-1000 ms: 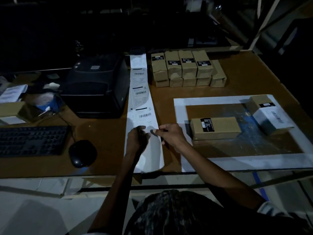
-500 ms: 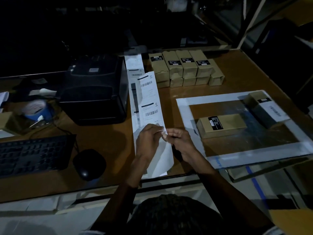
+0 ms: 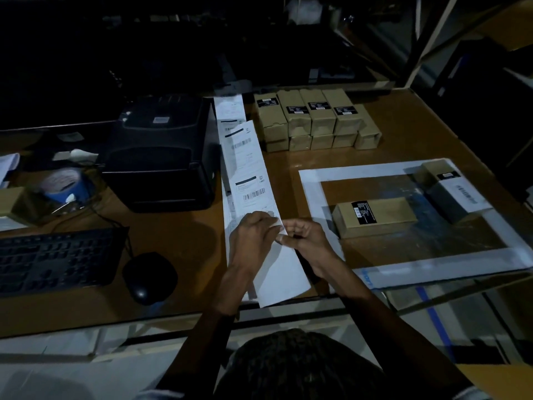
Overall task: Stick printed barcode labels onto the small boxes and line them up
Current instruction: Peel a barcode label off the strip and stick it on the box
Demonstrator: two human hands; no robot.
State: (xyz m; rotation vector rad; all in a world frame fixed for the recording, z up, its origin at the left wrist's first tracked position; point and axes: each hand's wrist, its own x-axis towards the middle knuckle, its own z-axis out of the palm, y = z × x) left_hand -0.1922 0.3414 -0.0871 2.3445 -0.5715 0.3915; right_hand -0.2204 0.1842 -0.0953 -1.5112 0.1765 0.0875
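We've lifted the label strip (image 3: 253, 180) off the worktop (image 3: 173, 241); left hand (image 3: 253, 238) and right hand (image 3: 305, 235) pinch its centre-frame edge, strip running up-frame.

Both hands, left hand (image 3: 253, 235) and right hand (image 3: 305, 238), pinching the label strip (image 3: 251, 168) beside the boxes (image 3: 314, 119).

two hands (image 3: 253, 238), eleven boxes (image 3: 317, 119) — one printer (image 3: 164, 157)

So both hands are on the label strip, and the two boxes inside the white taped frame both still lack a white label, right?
Not quite. In the head view both hands, left hand and right hand, do pinch the label strip, but only the near box lacks a white label; the far box already has one.
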